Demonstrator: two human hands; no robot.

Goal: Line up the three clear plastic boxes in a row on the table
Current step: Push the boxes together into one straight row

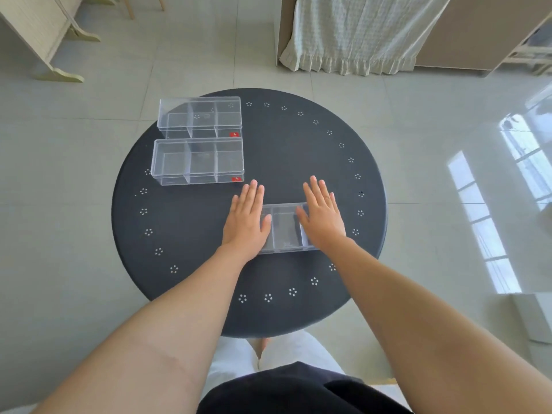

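Note:
Three clear plastic boxes with inner dividers stand on a round dark table [191, 279]. One box [199, 116] is at the far left, and a second box [197, 161] sits just in front of it, both with a small red label. The third box [285, 228] lies nearer me at centre right. My left hand [246, 219] rests flat over its left end with fingers straight. My right hand [324, 216] lies flat over its right end. Both hands hide the box's ends; whether they grip its sides is unclear.
The table's rim carries a ring of small white flower marks. Around it is pale tiled floor, with a cream folding screen's feet [58, 74] at far left, a checked curtain [352, 34] at the back and a white shelf [531, 55] at far right.

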